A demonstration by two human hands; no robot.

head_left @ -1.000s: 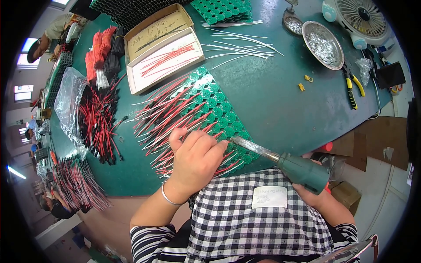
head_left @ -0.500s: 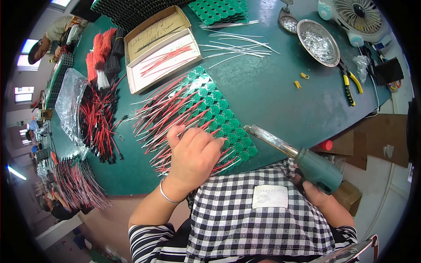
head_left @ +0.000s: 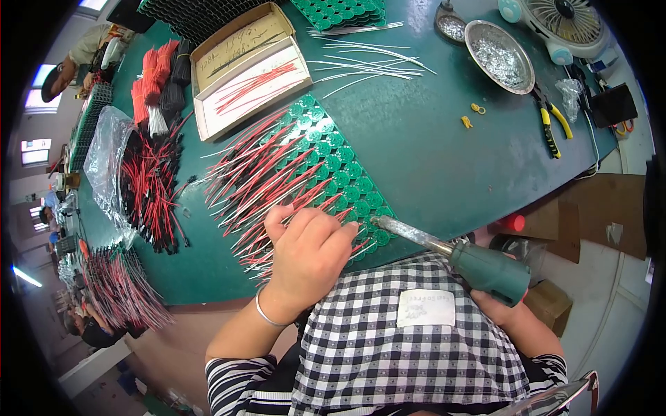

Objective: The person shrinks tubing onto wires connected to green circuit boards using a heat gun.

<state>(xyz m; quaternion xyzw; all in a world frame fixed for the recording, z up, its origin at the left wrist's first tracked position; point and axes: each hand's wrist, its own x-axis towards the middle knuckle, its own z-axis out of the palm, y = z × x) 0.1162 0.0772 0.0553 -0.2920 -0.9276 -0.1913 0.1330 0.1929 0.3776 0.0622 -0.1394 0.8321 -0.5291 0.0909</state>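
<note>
My left hand [head_left: 312, 246] is closed in a pinch over the near part of a green circuit board panel [head_left: 357, 184], its fingertips on a thin wire whose end is mostly hidden. Rows of red, white and black wires [head_left: 267, 177] stand out from the panel's round boards and lean left. My right hand [head_left: 496, 308] grips a soldering iron [head_left: 489, 272] by its thick green handle. The iron's metal tip lies over the panel's right edge, just right of my left fingertips; whether it touches a pad I cannot tell.
An open cardboard box [head_left: 253, 87] holds red wires. Loose white wires [head_left: 374, 62], a metal bowl of silvery scraps [head_left: 499, 59], pliers [head_left: 548, 125] and a fan [head_left: 562, 24] lie beyond. Wire bundles [head_left: 152, 187] and a plastic bag [head_left: 107, 156] are left. Another person [head_left: 80, 62] sits far left.
The soldering iron has moved left, bringing its tip from beside the panel's edge to over it. My left hand stays nearly in place, and the view has shifted slightly.
</note>
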